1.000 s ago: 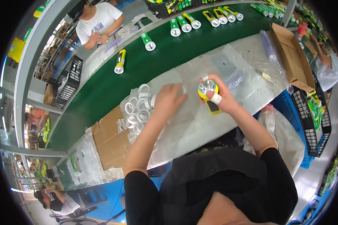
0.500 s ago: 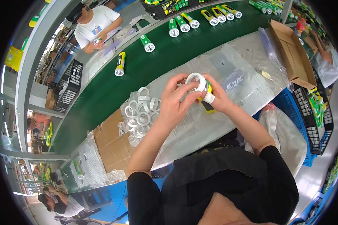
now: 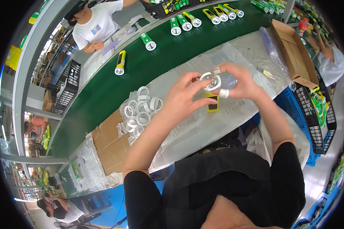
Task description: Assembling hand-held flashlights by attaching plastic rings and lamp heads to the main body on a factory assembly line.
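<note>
Between my hands is a yellow flashlight (image 3: pixel 213 106), its lens facing up and a white ring (image 3: pixel 218 84) around its head. My left hand (image 3: pixel 187 93) is closed on it from the left, with the index finger over the lens and the thumb beside the yellow body. From the right, my right hand (image 3: pixel 240 82) closes on the head with thumb and index finger, both wrapped in white at the tips. Loose white rings (image 3: pixel 143 108) lie in a pile left of my left forearm.
Several yellow and green flashlights (image 3: pixel 149 43) lie on the green belt (image 3: pixel 99 89) beyond the plastic-covered table (image 3: pixel 191 133). An open cardboard box (image 3: pixel 294 53) stands at the right, near a blue crate (image 3: pixel 296 110) and a black crate (image 3: pixel 326 133). Across the belt is a co-worker (image 3: pixel 95 28).
The white ring, tilted up before, now sits flat around the flashlight's head. My right hand has swung out to the right and its fingers have spread wider. The co-worker has stretched out an arm.
</note>
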Demonstrator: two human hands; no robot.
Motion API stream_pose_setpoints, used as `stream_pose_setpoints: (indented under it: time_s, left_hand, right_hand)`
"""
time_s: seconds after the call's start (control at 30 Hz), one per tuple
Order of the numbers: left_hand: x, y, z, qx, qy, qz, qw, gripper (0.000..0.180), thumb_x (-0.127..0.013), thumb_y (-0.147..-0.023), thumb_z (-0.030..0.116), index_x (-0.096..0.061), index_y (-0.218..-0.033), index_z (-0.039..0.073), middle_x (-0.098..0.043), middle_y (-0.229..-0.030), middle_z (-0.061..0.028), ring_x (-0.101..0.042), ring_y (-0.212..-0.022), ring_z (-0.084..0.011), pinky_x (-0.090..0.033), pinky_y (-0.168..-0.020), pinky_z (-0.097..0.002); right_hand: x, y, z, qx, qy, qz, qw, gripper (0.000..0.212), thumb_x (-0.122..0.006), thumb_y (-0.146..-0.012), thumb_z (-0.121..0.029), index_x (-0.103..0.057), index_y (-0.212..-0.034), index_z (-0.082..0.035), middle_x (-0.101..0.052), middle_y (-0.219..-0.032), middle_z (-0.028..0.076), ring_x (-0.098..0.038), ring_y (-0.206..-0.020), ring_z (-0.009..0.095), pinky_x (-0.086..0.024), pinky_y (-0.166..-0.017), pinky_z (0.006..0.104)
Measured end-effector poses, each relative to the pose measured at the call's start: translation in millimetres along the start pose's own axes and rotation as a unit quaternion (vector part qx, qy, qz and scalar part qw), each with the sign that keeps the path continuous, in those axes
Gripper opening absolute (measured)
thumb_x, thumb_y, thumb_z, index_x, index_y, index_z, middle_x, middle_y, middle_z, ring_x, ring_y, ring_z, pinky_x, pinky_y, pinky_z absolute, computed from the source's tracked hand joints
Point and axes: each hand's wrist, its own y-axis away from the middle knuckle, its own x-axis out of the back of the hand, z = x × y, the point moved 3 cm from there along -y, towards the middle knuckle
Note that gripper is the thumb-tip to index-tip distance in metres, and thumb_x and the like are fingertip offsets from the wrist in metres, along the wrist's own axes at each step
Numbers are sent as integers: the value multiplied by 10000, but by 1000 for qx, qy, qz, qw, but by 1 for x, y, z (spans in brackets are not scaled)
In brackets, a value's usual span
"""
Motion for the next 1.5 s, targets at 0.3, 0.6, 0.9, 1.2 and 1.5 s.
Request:
stream_pose_setpoints:
  time_s: [0.3,0.6,0.9,1.2,1.5]
  left_hand:
    - [-39,-10,1,60,57,6,997,445,-833,-719,169,-593,-1087,98,-666,-1062,-57,-656,-936,-258,-527,-739,-343]
    - [-45,-13,-2,39,69,14,997,386,-826,-727,169,-619,-1042,88,-675,-997,-53,-660,-858,-237,-525,-689,-328]
    - [-52,-14,-5,35,36,63,997,355,-816,-703,227,-632,-997,150,-578,-766,-69,-598,-707,-277,-481,-620,-403]
    - [-50,-10,-6,20,37,82,996,360,-825,-695,186,-638,-998,130,-624,-818,-64,-624,-722,-252,-500,-628,-362]
    - [-44,0,-12,34,95,91,991,394,-834,-705,136,-631,-1042,104,-679,-932,-67,-656,-772,-216,-519,-653,-315]
  right_hand:
    - [34,-51,-32,-49,95,-369,923,391,-691,-685,-35,-585,-1060,-3,-580,-956,113,-598,-794,273,-480,-651,374]
    - [34,-54,-27,-119,114,-419,893,313,-664,-687,-8,-577,-987,8,-600,-846,155,-620,-765,287,-489,-629,359]
    - [25,-48,-31,-252,306,-298,868,329,-713,-723,-221,-574,-900,19,-609,-720,154,-596,-628,338,-462,-571,434]
    - [19,-50,-42,-179,318,-324,873,402,-723,-760,-362,-602,-923,-16,-633,-769,133,-629,-727,354,-508,-659,413]
    - [-3,-38,-35,-249,271,-221,903,627,-745,-712,-515,-589,-1018,10,-653,-901,183,-646,-826,330,-505,-711,424]
